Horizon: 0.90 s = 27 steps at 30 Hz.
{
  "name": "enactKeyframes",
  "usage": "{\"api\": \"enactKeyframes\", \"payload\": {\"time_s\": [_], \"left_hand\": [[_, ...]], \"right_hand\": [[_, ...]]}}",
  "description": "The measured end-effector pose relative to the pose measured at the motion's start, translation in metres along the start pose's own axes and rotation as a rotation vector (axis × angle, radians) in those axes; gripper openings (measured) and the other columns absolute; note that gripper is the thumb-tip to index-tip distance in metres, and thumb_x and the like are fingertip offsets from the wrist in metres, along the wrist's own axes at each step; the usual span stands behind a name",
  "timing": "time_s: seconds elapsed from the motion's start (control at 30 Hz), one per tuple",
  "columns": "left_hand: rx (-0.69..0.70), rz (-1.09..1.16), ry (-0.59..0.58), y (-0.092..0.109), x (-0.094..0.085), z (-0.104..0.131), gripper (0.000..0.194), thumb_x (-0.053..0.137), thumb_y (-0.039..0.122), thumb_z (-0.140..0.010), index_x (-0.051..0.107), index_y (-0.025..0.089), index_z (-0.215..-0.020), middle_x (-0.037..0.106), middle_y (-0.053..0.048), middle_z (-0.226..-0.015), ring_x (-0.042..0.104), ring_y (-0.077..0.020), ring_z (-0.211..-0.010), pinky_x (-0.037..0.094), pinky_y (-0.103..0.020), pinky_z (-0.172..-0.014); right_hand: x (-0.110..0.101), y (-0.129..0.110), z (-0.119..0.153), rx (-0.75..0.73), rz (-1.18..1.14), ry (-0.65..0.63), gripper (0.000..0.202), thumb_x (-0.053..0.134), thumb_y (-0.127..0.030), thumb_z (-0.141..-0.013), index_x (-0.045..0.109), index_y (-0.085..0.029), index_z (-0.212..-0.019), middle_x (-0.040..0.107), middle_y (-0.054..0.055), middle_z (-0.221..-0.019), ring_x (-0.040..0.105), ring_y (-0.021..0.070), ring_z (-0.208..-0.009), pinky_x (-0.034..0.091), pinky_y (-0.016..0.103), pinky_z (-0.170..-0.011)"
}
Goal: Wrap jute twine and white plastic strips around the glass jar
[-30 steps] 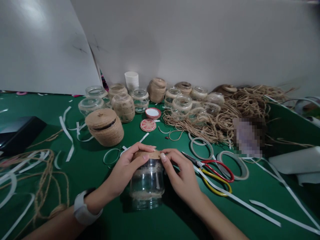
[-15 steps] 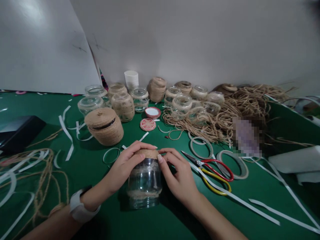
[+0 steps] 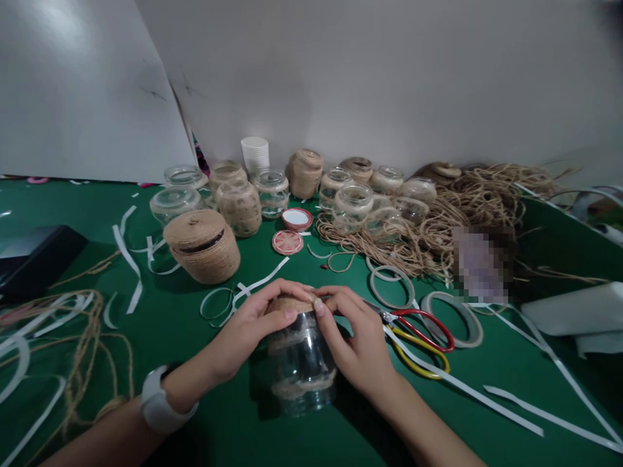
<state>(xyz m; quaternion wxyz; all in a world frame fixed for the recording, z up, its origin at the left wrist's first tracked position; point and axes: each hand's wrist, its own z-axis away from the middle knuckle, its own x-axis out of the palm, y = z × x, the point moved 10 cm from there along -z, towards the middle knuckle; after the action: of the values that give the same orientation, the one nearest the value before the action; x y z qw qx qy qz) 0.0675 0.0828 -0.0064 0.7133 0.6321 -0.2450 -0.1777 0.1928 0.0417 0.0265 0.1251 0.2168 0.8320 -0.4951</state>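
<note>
Glass jar (image 3: 302,357) | top partly hidden | left hand (image 3: 243,327), right hand (image 3: 361,340): fingers (image 3: 280,319) clamped on it | scissors (image 3: 419,312) partly covered

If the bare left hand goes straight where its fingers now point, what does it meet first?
Probably the bare right hand, facing the left hand over the brown-covered end of the clear glass jar; whether their fingers touch is unclear.

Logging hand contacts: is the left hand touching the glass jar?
Touching. The head view shows the left hand curled over the brown upper end of the glass jar, its thumb pressed against the near edge.
</note>
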Motion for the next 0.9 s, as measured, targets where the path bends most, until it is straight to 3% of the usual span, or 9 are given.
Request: {"api": "enactKeyframes", "payload": {"time_s": [0.13,0.4,0.53,0.63,0.73,0.83,0.9], "left_hand": [[0.047,-0.187,0.07,0.009,-0.008,0.001,0.027,0.062,0.024,-0.087,0.07,0.029,-0.113,0.069,0.0,-0.119,0.06,-0.0228,-0.115,0.043,-0.033,-0.101],[0.084,-0.309,0.098,0.009,-0.008,-0.001,0.016,0.063,0.032,-0.089,0.071,0.026,-0.103,0.07,-0.001,-0.11,0.062,-0.0223,-0.111,0.045,-0.034,-0.1],[0.146,-0.436,0.11,0.021,-0.01,0.001,0.018,0.058,0.03,-0.09,0.072,0.026,-0.102,0.07,-0.004,-0.11,0.062,-0.0253,-0.111,0.044,-0.039,-0.102],[0.214,-0.544,0.106,0.026,-0.008,0.004,0.024,0.051,0.03,-0.093,0.071,0.025,-0.106,0.069,-0.006,-0.118,0.06,-0.0282,-0.116,0.044,-0.043,-0.104],[0.33,-0.647,0.091,0.03,-0.001,0.01,0.029,0.046,0.026,-0.096,0.069,0.024,-0.112,0.069,-0.007,-0.122,0.059,-0.0285,-0.119,0.043,-0.044,-0.104],[0.423,-0.699,0.085,0.031,0.004,0.015,0.029,0.044,0.022,-0.096,0.068,0.024,-0.114,0.07,-0.007,-0.12,0.059,-0.0277,-0.119,0.043,-0.043,-0.104],[0.431,-0.694,0.098,0.032,0.002,0.015,0.028,0.044,0.021,-0.096,0.068,0.023,-0.111,0.071,-0.007,-0.117,0.06,-0.0271,-0.117,0.044,-0.043,-0.102]], "right_hand": [[0.006,-0.002,-0.001,-0.001,-0.019,-0.028,0.019,0.05,-0.017,-0.096,0.052,-0.021,-0.077,0.067,0.008,-0.096,0.067,0.0176,-0.097,0.052,0.031,-0.085],[0.007,-0.002,0.001,0.006,-0.037,-0.061,0.016,0.049,-0.022,-0.098,0.056,-0.022,-0.084,0.068,0.008,-0.098,0.067,0.0187,-0.1,0.053,0.032,-0.086],[-0.021,0.014,-0.008,0.101,0.006,0.034,0.016,0.049,-0.032,-0.099,0.06,-0.021,-0.092,0.071,0.009,-0.104,0.068,0.0206,-0.103,0.053,0.034,-0.088],[-0.048,0.035,-0.014,0.23,0.08,0.115,0.023,0.05,-0.039,-0.098,0.061,-0.021,-0.09,0.073,0.008,-0.096,0.07,0.0211,-0.09,0.054,0.032,-0.076],[-0.06,0.053,-0.014,0.273,0.29,0.067,0.026,0.05,-0.042,-0.096,0.062,-0.02,-0.091,0.073,0.008,-0.092,0.069,0.024,-0.085,0.053,0.036,-0.075],[-0.068,0.067,-0.007,0.217,0.705,0.058,0.023,0.057,-0.039,-0.092,0.061,-0.017,-0.09,0.071,0.016,-0.094,0.064,0.0319,-0.089,0.049,0.046,-0.08],[-0.069,0.079,0.0,0.196,0.949,0.044,0.026,0.061,-0.042,-0.089,0.06,-0.016,-0.087,0.068,0.021,-0.092,0.061,0.0345,-0.086,0.048,0.047,-0.074]]}}
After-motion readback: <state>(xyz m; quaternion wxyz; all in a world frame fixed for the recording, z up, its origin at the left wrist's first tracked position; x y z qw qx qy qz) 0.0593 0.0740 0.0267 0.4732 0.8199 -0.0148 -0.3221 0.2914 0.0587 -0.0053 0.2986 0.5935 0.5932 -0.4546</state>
